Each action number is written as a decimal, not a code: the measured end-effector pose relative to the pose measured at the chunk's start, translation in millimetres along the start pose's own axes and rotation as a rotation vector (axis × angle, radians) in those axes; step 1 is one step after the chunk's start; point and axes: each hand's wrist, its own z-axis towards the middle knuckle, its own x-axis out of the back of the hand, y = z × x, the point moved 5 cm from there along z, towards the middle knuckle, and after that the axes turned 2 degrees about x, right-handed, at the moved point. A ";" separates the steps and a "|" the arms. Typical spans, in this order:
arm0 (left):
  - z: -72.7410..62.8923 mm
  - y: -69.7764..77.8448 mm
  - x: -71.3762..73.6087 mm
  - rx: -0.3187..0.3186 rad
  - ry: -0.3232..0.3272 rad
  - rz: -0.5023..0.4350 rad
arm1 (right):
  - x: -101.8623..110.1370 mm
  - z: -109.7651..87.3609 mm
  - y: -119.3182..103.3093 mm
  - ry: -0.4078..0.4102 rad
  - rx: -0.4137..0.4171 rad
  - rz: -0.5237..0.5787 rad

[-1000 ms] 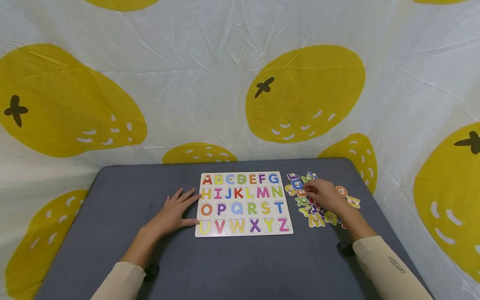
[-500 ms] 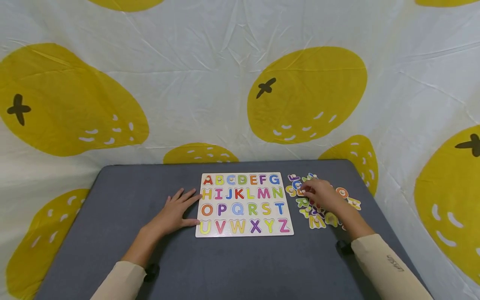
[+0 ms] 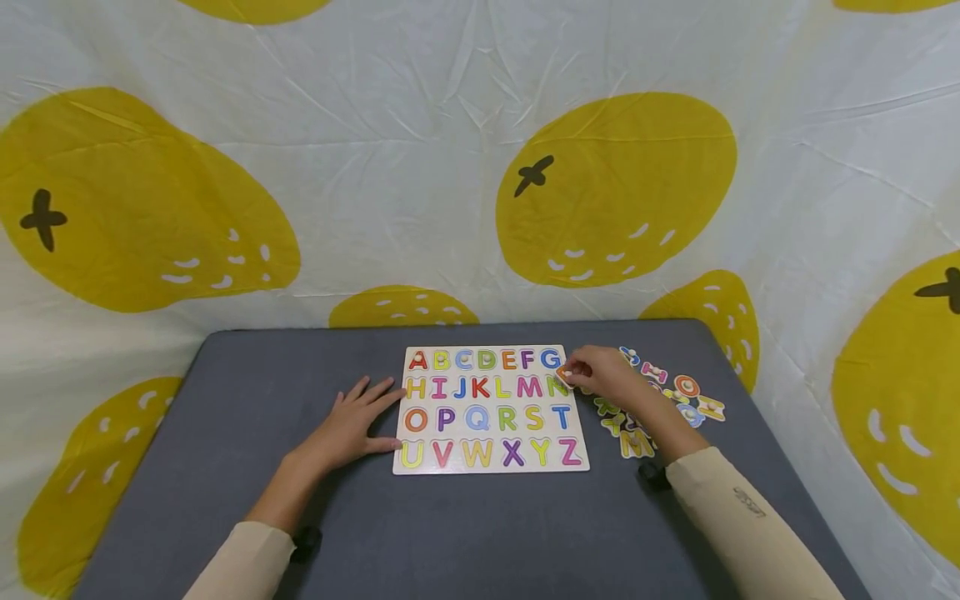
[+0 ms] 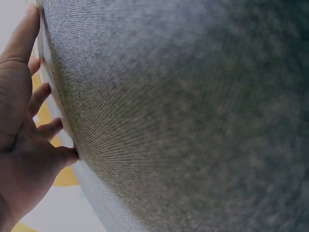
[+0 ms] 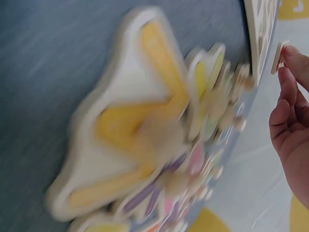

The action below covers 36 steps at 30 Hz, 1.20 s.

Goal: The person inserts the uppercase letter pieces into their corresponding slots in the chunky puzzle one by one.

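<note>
A white alphabet puzzle board [image 3: 498, 435] lies on the grey table, with knobbed pieces in its A, B, C and D places. My left hand [image 3: 348, 429] is spread flat, its fingertips and thumb touching the board's left edge. Over the board's upper right edge, near G and N, my right hand [image 3: 600, 373] pinches an orange letter piece [image 3: 564, 375] between thumb and fingers. In the right wrist view that letter piece [image 5: 278, 58] appears edge-on, apart from the table. Its letter is partly hidden by the fingers.
Loose knobbed letters lie heaped right of the board, partly under my right forearm, including a yellow M-shaped piece [image 3: 636, 443], an orange O [image 3: 686, 386] and a blue Q [image 3: 690, 414]. A white curtain [image 3: 420, 208] with yellow fruit prints hangs behind the table.
My right hand has lifted the orange letter piece from the pile and moved left to the board's right edge. My left hand stays in place at the board's left edge.
</note>
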 end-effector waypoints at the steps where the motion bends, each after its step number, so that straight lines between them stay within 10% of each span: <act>1: -0.1 0.4 0.1 -0.002 0.000 0.000 | -1.5 3.9 -3.0 0.001 0.003 0.003; 21: 0.4 -1.0 -4.2 -0.003 0.007 0.015 | -47.4 77.9 -36.8 -0.022 -0.192 0.095; 36: -0.1 -0.9 -1.5 -0.005 0.017 0.010 | -59.1 90.7 -44.4 -0.009 -0.246 0.013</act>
